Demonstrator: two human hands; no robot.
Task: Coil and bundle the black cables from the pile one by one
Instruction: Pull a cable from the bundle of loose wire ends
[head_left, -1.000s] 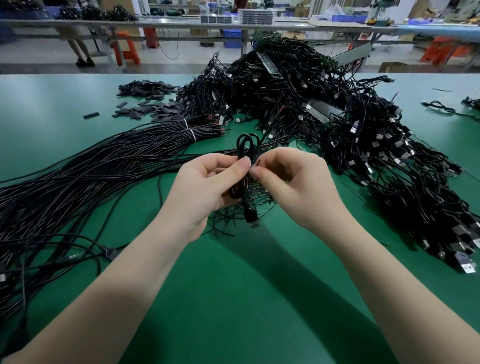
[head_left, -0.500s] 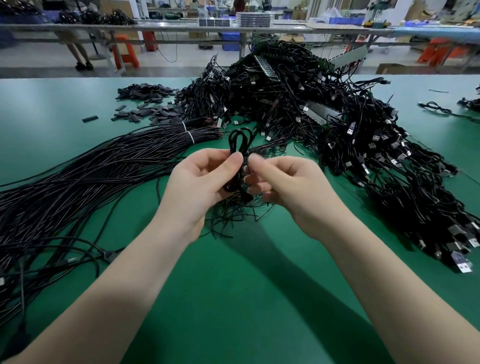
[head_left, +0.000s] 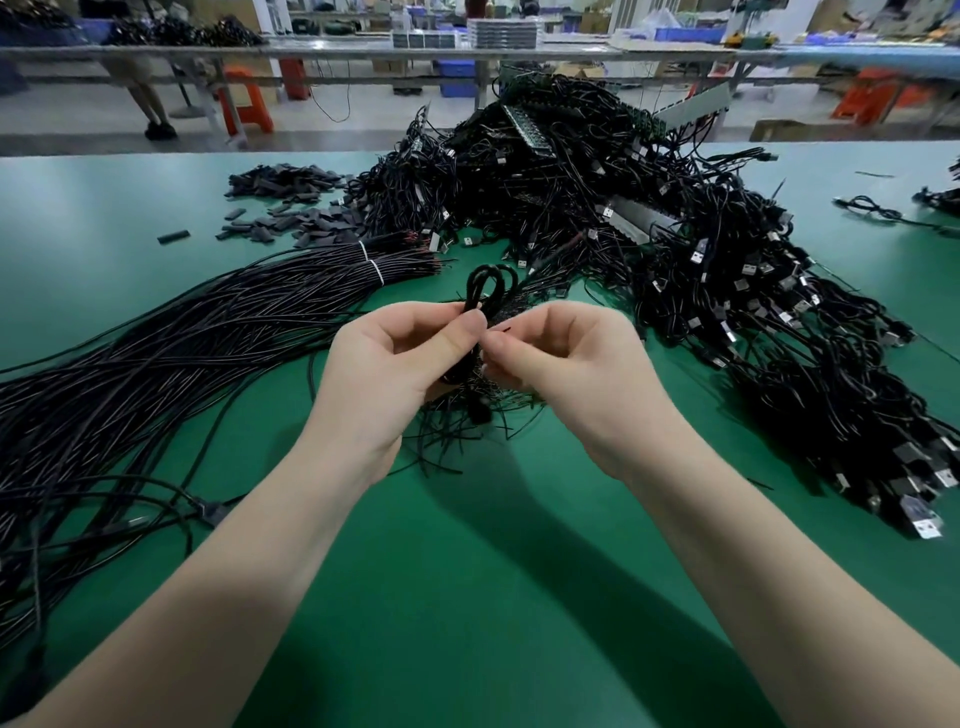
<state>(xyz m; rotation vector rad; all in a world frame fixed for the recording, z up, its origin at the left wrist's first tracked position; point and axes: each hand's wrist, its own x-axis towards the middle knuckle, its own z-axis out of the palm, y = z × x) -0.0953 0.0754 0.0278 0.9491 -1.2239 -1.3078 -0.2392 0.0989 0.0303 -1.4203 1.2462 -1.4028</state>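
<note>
A: What is on the far left of the green bench (head_left: 467, 597)?

B: A big bunch of long black wires (head_left: 156, 364). They lie flat and fan out to the left edge. Two white ties (head_left: 370, 264) hold them together near their far ends.

A: And behind them?

B: Lots of small dark flat pieces (head_left: 291, 208), scattered about. One piece (head_left: 173, 236) lies alone, more to the left.

A: What is in the middle?

B: Two hands, held up over the bench. The left hand (head_left: 384, 374) has its fingers curled round a coiled black cable (head_left: 485, 288). Its thumb presses on the front of the coil. A loop of the cable sticks up above the fingers.

A: And the other hand?

B: The right hand (head_left: 566, 364) is just beside the left one, touching the same cable. Its thumb and first finger pinch something thin at the middle of the coil. It is too small to tell what it is.

A: What is under the hands?

B: A little mess of short thin black strands (head_left: 457, 431) on the bench.

A: And to the right?

B: The big pile of black cables (head_left: 649, 234). It is tall at the back and spreads down to the right edge. Many silver plugs (head_left: 924, 527) stick out of it.

A: Anything past that?

B: One loose cable (head_left: 872, 210) lies alone near the far right
</note>
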